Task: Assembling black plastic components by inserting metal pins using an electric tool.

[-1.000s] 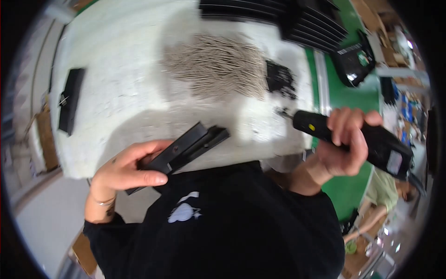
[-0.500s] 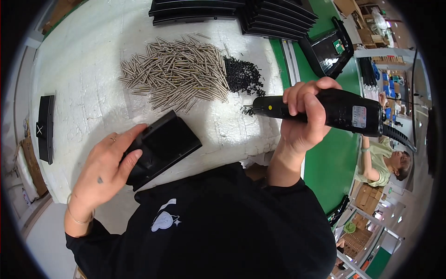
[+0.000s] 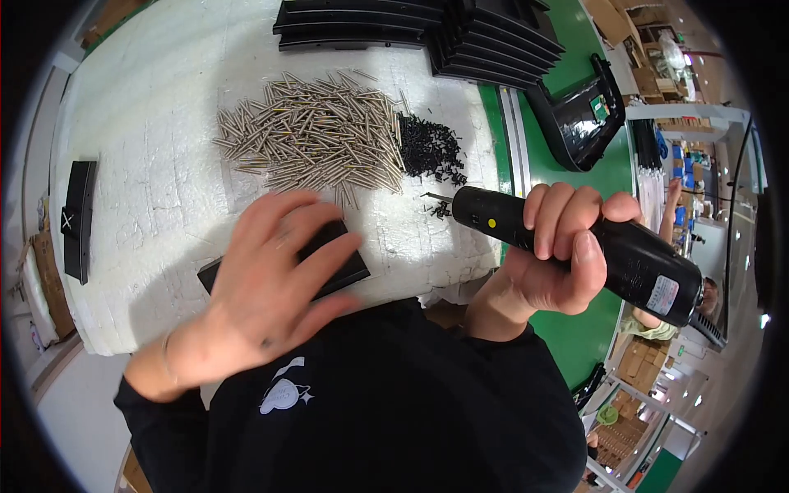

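Observation:
My right hand (image 3: 563, 246) is wrapped round a black electric screwdriver (image 3: 497, 215) with a yellow dot and a cord. The thin bit points left, above a few loose black screws (image 3: 439, 211). My left hand (image 3: 267, 283), smeared by motion, is over a black plastic housing (image 3: 352, 267) on the white padded table, its fingers apart. It hides much of the housing; whether the fingertips touch it I cannot tell. Beyond the hands lies a heap of silvery metal pins (image 3: 312, 135), with a pile of small black screws (image 3: 429, 148) against its right side.
Stacked black plastic panels (image 3: 493, 45) stand at the far edge. On the green surface (image 3: 567, 329) at the right lies a black frame (image 3: 579, 115) with a small circuit board. A curved black piece (image 3: 80, 222) sits at the far left. Another person's arm (image 3: 672, 205) shows at the right.
My left hand has let go of the housing's left side and moved right over it; the housing now lies flatter. The screwdriver has tilted, its rear end lower, with its bit raised off the loose screws.

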Motion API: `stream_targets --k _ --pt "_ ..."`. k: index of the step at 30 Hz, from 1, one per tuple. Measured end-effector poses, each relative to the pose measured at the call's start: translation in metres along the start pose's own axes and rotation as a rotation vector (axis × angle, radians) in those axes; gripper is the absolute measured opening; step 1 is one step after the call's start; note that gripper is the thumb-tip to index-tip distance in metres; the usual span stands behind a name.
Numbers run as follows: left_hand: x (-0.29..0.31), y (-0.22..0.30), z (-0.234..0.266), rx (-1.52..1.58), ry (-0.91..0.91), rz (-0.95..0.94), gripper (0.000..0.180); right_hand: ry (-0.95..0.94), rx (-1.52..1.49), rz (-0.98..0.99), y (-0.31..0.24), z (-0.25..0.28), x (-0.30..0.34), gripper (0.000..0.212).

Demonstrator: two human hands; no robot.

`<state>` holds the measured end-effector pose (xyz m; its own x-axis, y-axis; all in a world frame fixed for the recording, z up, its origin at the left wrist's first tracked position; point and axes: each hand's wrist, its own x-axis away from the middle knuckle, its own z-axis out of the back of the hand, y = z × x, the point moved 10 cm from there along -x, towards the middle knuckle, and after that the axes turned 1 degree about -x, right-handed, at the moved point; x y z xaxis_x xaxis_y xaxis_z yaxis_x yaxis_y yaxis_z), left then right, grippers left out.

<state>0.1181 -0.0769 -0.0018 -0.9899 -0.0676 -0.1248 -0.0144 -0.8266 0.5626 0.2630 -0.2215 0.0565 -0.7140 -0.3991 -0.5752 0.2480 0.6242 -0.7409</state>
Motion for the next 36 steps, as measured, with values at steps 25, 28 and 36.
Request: stream_targets --k 25,28,36 --pt "-0.099 0.017 -0.041 0.165 0.288 -0.505 0.051 -0.002 -0.159 0.123 -0.018 0.019 -0.007 0.036" --pt "-0.094 0.021 -0.039 0.191 0.292 -0.540 0.057 -0.044 -0.177 0.116 -0.023 0.014 -0.006 0.037" --pt "-0.074 0.034 -0.030 0.269 0.403 -0.676 0.060 -0.115 -0.188 0.077 -0.034 0.000 -0.004 0.030"
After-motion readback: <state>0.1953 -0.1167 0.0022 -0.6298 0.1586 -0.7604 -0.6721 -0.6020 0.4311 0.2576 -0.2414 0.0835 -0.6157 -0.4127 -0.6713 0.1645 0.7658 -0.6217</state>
